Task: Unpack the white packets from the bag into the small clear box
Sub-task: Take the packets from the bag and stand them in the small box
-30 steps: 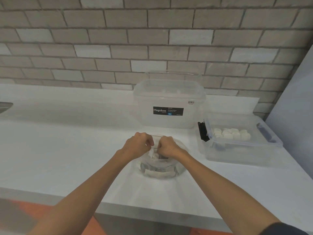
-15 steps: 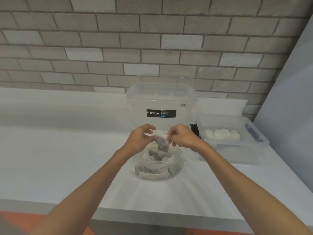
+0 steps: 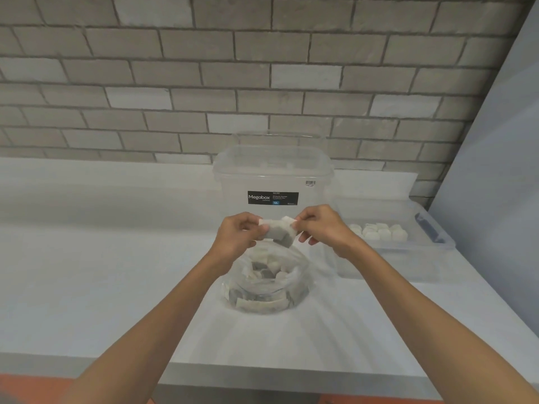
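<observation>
In the head view, the left hand and the right hand are each pinching an end of one white packet, holding it in the air just above the open bag, which is sitting on the table in front of a large lidded tub. The small clear box is standing to the right with a cluster of packets lying in it. The task is looking partly done, as many packets are waiting in the bag and this one is yet to go across.
</observation>
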